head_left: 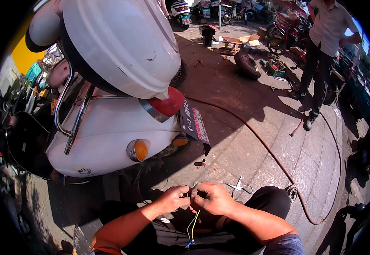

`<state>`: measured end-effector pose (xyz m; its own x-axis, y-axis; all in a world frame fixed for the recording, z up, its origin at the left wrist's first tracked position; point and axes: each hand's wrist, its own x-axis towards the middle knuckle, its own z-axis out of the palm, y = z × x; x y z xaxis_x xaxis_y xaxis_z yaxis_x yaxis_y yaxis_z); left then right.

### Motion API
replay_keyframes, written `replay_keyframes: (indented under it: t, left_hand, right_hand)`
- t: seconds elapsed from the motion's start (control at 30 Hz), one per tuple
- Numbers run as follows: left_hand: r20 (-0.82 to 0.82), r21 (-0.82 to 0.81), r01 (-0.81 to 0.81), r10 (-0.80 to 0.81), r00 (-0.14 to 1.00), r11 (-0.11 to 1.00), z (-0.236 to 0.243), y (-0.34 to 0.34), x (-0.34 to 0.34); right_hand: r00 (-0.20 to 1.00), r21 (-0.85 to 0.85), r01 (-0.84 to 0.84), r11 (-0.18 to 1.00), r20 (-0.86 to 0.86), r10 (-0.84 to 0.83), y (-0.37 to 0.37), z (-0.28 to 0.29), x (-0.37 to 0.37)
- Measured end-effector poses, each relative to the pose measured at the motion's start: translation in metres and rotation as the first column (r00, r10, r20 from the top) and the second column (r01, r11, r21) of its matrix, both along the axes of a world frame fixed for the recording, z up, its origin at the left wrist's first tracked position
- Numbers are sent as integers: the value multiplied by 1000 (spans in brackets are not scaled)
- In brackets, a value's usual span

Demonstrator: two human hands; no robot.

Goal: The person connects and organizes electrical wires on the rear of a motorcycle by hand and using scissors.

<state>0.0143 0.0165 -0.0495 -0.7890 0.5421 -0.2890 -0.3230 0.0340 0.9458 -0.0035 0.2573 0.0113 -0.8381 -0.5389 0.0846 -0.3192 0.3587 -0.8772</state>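
My left hand [174,200] and my right hand [214,199] meet above my lap, fingers closed in a pinch. From under my right hand hang thin wires [198,217], one yellow and one green, with small blue-sleeved terminals at their lower ends. What the left fingertips pinch is too small to make out. On the paving just beyond my right hand lies a pair of scissors [239,185] with its blades spread. Ahead of me stands a white scooter [104,140] with a rear box, a red tail light and orange indicators.
A brown hose [257,134] curves across the paving to the right, past a ring-shaped part [292,193] near my knee. Farther off are a loose tyre [248,66], a tool crate [276,68] and a standing person [323,46]. Parked scooters line the back.
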Motion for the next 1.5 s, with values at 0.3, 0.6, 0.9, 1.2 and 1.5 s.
replay_keyframes:
  t: [0.3,0.6,0.9,1.2,1.5]
  left_hand:
    - [-83,-213,62,-82,993,975,16,-11,6]
    - [30,-105,-12,15,999,994,14,-27,16]
    - [302,-100,267,-227,926,958,20,-55,17]
    - [282,-28,122,-109,953,992,46,-58,18]
    - [-11,-227,-12,9,1000,974,15,-52,22]
  right_hand:
    - [883,-225,-15,974,453,118,-16,-32,9]
    - [966,-14,-125,992,228,125,-36,-13,9]
    - [890,246,-392,886,-140,433,-50,1,7]
    - [870,102,-390,915,-286,402,-51,1,-2]
    - [945,-135,-309,941,69,320,-53,-4,-6]
